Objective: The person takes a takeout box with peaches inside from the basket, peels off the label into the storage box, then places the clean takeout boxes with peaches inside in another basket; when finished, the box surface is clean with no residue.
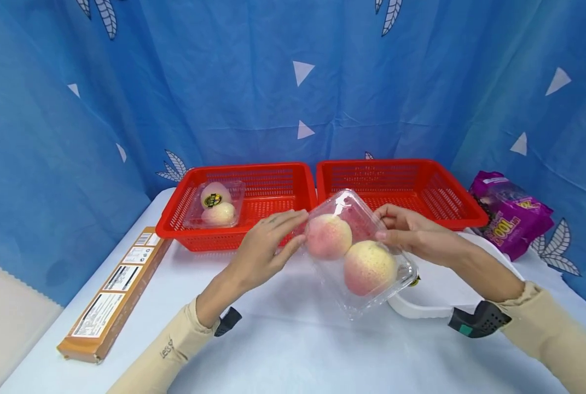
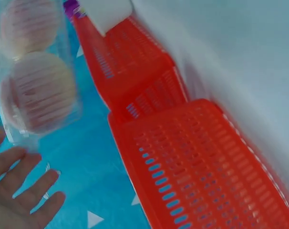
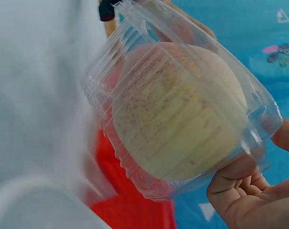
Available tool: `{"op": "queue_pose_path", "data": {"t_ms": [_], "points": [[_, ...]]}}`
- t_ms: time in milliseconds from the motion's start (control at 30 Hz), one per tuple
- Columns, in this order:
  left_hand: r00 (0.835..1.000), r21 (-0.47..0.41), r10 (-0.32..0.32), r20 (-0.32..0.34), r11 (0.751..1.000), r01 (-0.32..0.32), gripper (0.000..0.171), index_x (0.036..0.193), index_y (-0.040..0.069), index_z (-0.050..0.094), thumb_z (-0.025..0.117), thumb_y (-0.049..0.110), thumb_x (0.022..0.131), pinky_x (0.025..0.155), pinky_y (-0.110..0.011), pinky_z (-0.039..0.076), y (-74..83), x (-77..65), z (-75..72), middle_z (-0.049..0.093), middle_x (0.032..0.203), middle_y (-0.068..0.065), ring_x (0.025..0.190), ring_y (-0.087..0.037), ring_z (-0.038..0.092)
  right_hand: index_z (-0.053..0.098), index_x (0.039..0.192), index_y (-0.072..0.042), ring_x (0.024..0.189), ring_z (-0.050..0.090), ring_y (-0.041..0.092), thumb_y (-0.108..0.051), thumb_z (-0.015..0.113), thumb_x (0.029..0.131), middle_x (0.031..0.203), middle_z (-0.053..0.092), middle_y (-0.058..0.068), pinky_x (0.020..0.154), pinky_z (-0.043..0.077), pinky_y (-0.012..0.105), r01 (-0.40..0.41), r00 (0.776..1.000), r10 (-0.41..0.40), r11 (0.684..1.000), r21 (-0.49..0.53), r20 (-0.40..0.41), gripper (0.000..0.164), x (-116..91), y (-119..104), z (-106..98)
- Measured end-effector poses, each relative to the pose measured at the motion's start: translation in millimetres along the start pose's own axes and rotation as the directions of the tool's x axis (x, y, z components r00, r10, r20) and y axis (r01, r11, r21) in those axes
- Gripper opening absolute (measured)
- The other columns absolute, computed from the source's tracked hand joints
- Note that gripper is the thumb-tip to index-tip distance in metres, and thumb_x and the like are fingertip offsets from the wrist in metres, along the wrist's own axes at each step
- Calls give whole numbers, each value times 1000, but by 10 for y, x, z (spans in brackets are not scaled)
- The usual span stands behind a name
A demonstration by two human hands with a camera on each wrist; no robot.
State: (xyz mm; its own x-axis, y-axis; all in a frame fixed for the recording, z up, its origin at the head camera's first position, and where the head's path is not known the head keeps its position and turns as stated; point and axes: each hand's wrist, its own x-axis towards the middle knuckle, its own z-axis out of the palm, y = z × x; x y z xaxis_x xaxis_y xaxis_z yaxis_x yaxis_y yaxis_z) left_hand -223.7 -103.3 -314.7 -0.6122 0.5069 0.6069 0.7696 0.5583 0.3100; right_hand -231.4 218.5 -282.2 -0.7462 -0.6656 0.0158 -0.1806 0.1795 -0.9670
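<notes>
A clear plastic clamshell box [image 1: 339,279] with two pink-and-yellow peaches [image 1: 370,267] is held tilted above the table. My right hand [image 1: 421,235] pinches its right edge between thumb and curled fingers; in the right wrist view that grip is at the box's [image 3: 182,114] lower right corner. On the other side, my left hand [image 1: 263,249] has its fingers straight and spread, with the fingertips at the box's left corner. The left wrist view shows those fingers [image 2: 27,176] just beside the box [image 2: 37,90]; whether they touch it is hard to tell.
A similar box of peaches [image 1: 217,205] sits in the left red basket [image 1: 233,238]. Another red basket [image 1: 401,164] stands beside it. A white tray [image 1: 416,309] lies under my right forearm, a purple bag [image 1: 511,219] at the far right, and a long orange-brown carton [image 1: 117,293] on the left.
</notes>
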Motion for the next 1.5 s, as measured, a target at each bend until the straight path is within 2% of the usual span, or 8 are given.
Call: {"op": "queue_pose_path", "data": {"t_ms": [100,167,300,467,667,867,1167,1500], "points": [[995,-77,-47,-88,996,40,42,135,9,56,59,24,95,105,-41,42,-41,134,34,57,135,-5,126,-19,50,42,115,-8,97,55,18,-4,48,96,99,56,6,76,55,30,49,997,-48,999,20,-54,21,-82,-127,-172],[992,-108,-98,-83,990,89,43,136,9,54,57,26,97,105,-40,42,-94,227,91,55,136,-6,126,-18,49,43,115,-10,98,55,17,-2,48,96,100,56,5,75,56,29,66,993,-63,997,34,-100,21,-118,-193,-298],[980,-84,-198,22,976,199,52,141,11,47,56,35,96,105,-44,41,-219,408,253,48,141,-7,130,-21,45,46,116,-12,106,51,17,-2,46,97,110,52,4,77,56,28,91,982,-77,993,74,-171,22,-139,-282,-557],[940,6,-291,177,956,294,70,148,10,35,57,46,93,109,-51,34,-324,631,466,37,151,-9,138,-28,34,46,115,-12,101,50,13,-6,45,99,108,50,3,75,55,24,88,975,-65,991,101,-214,17,-113,-384,-830],[890,146,-330,316,943,298,80,151,6,26,47,57,94,118,-46,14,-413,814,677,25,157,-9,146,-29,17,42,116,-11,91,53,12,-11,47,100,101,53,1,71,54,24,4,952,15,998,62,-306,17,12,-355,-1180],[843,230,-396,364,915,331,82,151,7,25,39,63,94,119,-46,5,-410,828,754,20,159,-9,147,-28,9,35,117,-9,79,57,9,-16,49,100,98,53,-1,64,54,22,-118,916,129,992,53,-380,24,159,-219,-1492],[845,275,-390,366,913,302,83,152,9,26,31,68,93,119,-44,3,-417,829,801,20,159,-7,148,-27,7,50,103,-17,75,45,8,-19,49,100,92,49,-4,61,45,18,-227,860,266,964,140,-435,3,283,173,-1836],[856,312,-374,357,912,268,81,151,9,30,33,66,94,119,-44,8,-411,812,807,26,157,-7,147,-28,11,53,105,-25,92,45,11,-29,53,98,100,50,-7,77,51,21,-361,813,422,906,221,-402,8,280,528,-1985]]}}
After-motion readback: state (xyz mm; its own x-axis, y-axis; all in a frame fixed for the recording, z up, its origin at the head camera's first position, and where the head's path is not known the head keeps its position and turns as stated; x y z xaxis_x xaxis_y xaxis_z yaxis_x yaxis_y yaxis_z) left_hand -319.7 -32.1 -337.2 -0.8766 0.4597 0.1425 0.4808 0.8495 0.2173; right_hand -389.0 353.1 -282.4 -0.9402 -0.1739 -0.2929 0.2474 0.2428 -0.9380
